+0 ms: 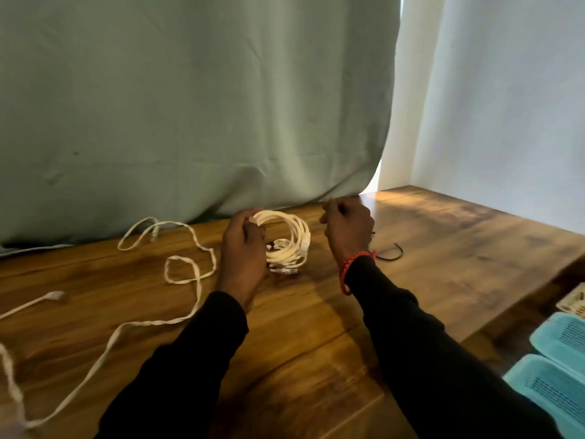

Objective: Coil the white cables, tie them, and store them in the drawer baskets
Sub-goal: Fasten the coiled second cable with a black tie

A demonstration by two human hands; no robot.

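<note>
The coiled white cable, gripped by the left hand (right hand curled beside it, its contents unclear), could spring loose untied.

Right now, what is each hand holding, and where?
Left hand grips the coiled white cable at its left rim. Right hand is curled; any hold cannot be told.

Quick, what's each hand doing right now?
Left hand: grips the coiled white cable.
Right hand: fingers curled; what it holds cannot be told.

No readable text, no labels, no brand marks, no numbers, no signs anywhere
</note>
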